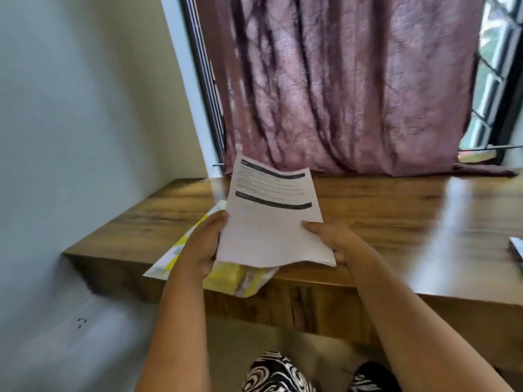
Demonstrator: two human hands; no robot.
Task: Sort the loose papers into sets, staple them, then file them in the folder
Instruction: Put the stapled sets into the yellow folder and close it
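Note:
A set of white printed papers with dark header bars is held up over the front edge of the wooden table. My left hand grips the stack's left edge, thumb on top. My right hand grips its lower right corner, thumb on the sheet. Under the papers lies a yellow and white folder, overhanging the table's front edge; most of it is hidden by the papers and my left hand.
A mauve curtain hangs behind the table over a barred window. A grey wall closes the left side. A pale object is cut off at the table's right edge.

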